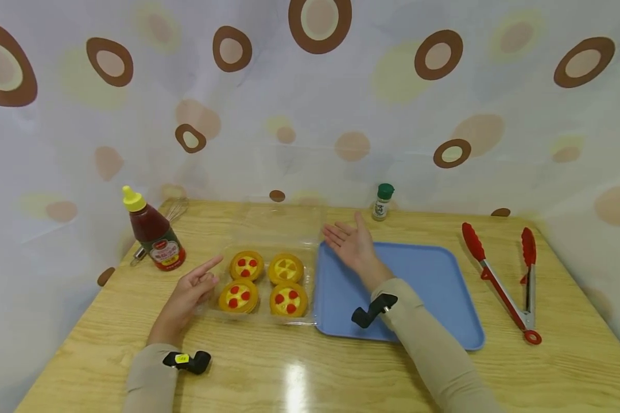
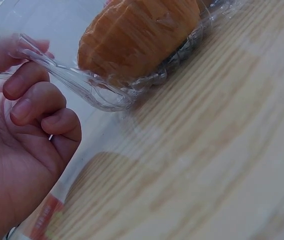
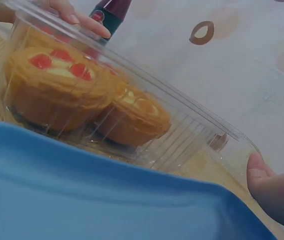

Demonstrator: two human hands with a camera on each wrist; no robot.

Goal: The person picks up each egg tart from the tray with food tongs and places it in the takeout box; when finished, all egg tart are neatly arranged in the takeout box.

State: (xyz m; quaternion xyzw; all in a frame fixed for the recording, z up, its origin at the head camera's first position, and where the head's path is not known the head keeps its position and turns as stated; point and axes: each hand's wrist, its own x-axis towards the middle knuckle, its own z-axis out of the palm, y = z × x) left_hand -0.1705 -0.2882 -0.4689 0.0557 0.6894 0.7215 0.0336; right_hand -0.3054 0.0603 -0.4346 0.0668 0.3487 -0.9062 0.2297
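Observation:
A clear plastic box (image 1: pixel 263 320) lies with its lid (image 1: pixel 281 221) folded back toward the wall. Several round tarts (image 1: pixel 288 299) with red or yellow toppings sit inside it. At the box's left edge my left hand (image 1: pixel 188 292) has its index finger stretched out, the others loosely curled. The left wrist view shows that finger behind the plastic rim; a firm hold cannot be made out. Over the blue tray's (image 1: pixel 429 269) far left corner, my right hand (image 1: pixel 353 246) is spread palm up beside the lid. In the right wrist view, its thumb (image 3: pixel 257 172) is near the box's far edge.
A sauce bottle (image 1: pixel 157 235) with a yellow cap stands left of the box, a whisk (image 1: pixel 175 209) partly behind it. A green-capped shaker (image 1: pixel 382 202) is at the back. Red-tipped tongs (image 1: pixel 506 292) lie spread right of the tray.

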